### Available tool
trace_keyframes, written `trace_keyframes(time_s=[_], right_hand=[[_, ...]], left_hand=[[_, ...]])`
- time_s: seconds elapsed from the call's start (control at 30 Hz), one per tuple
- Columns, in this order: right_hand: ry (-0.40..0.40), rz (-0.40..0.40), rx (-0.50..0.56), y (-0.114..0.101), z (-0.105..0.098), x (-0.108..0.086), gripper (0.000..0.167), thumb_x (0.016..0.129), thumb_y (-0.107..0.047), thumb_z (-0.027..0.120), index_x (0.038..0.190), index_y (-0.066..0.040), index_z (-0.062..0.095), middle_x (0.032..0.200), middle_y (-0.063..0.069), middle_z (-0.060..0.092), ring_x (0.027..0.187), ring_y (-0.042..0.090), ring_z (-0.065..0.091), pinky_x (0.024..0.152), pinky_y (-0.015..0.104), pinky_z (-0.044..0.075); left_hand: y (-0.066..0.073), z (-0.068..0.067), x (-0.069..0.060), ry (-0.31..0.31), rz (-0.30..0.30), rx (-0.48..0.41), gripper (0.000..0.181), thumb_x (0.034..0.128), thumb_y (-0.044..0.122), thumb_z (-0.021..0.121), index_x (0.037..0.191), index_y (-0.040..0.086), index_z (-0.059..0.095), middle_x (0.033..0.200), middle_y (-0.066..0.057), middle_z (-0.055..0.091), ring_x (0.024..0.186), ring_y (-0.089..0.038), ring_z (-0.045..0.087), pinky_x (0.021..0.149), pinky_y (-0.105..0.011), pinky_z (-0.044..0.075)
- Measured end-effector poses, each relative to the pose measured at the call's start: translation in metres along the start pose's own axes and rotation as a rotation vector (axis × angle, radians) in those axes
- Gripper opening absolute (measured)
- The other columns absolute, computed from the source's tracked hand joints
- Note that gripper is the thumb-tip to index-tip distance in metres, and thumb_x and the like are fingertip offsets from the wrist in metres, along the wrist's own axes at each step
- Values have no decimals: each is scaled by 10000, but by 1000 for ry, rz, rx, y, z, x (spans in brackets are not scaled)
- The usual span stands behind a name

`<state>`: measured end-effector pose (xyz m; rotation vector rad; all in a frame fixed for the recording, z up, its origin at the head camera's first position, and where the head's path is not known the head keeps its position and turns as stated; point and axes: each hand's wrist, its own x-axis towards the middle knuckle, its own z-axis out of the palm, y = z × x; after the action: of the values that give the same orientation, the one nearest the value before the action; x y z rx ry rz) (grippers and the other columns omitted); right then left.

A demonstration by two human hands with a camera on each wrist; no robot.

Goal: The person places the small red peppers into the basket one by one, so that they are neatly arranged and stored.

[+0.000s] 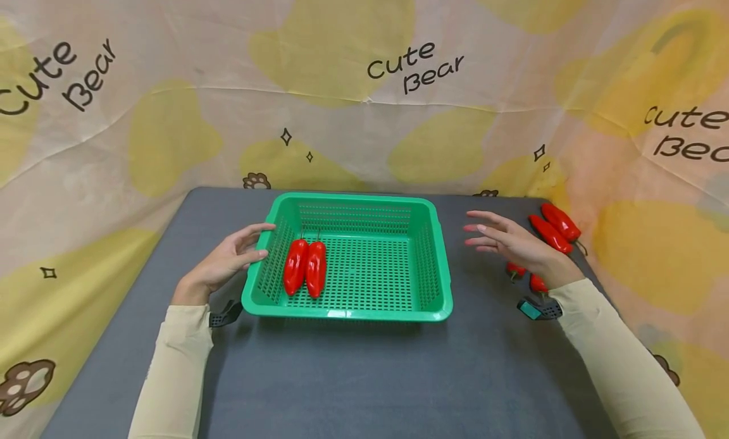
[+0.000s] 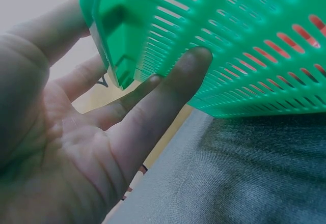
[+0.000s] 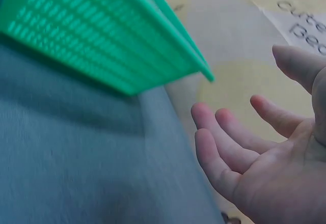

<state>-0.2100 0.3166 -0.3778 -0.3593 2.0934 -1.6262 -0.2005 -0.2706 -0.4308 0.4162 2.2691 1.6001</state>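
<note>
My hands are working well apart, one on each side of the basket. My left hand (image 1: 219,262) is resting at the left rim of the green basket (image 1: 342,314), fingers relaxed and spread along the outside of the wall rather than wrapping round it; can't tell how hard they're pressing. My right hand (image 1: 524,246) is hanging in the air off the basket's right side, palm turned toward it, fingers loosely spread, thumb apart from them.

The basket is sitting on the grey table (image 1: 364,376), long side facing me. Two red peppers inside, left pepper (image 1: 295,268) and right pepper (image 1: 316,271), are lying side by side near the left wall, stems pointing away from me. Their red is showing through the slots in my left wrist view.

More red peppers are lying on the table at the right: two (image 1: 560,221) close together near the table's edge, beyond my hand, and two others (image 1: 515,270) partly hiding behind my wrist. I'm wearing cream sleeves (image 1: 176,376) and dark wrist straps (image 1: 226,314). A patterned cloth (image 1: 330,40) with "Cute Bear" lettering is hanging behind the table.
</note>
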Motion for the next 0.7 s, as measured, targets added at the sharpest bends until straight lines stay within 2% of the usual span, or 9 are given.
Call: trace_keyframes(time_s=[0.13,0.23,0.4,0.57,0.7], right_hand=[[33,20,18,7,-11,-12,555,1098,-288,421,1588,-105,236,1339,-163,551,1199,91,661,990,185,506],[53,31,34,12,-20,-20,536,1101,-280,410,1580,-114,235,1323,-177,561,1184,71,663,978,180,510],[98,26,42,22,-36,-32,404,1103,-240,401,1498,-200,329,1274,-206,595,1135,35,675,941,180,529],[143,41,-40,27,-50,-42,341,1103,-260,401,1442,-281,368,1235,-269,568,1099,-38,654,922,161,523],[192,85,-126,31,-60,-48,373,1099,-289,409,1467,-267,356,1229,-280,507,1080,-65,643,909,155,524]], left_hand=[[1,1,1,1,3,19,586,1019,234,606,1549,164,366,1670,-134,229,1355,-304,481,862,-324,567],[0,0,1,5,-1,33,589,1015,240,610,1548,172,369,1672,-125,228,1397,-374,411,874,-362,538],[-1,-1,1,12,-7,51,592,1011,247,613,1549,184,373,1676,-123,223,1430,-399,347,912,-444,452],[-2,-2,1,12,-11,57,594,1010,252,613,1551,199,373,1685,-121,203,1466,-416,305,924,-471,419],[-3,-2,1,10,-8,49,596,1010,245,610,1553,194,371,1686,-128,201,1474,-416,297,952,-507,424]])
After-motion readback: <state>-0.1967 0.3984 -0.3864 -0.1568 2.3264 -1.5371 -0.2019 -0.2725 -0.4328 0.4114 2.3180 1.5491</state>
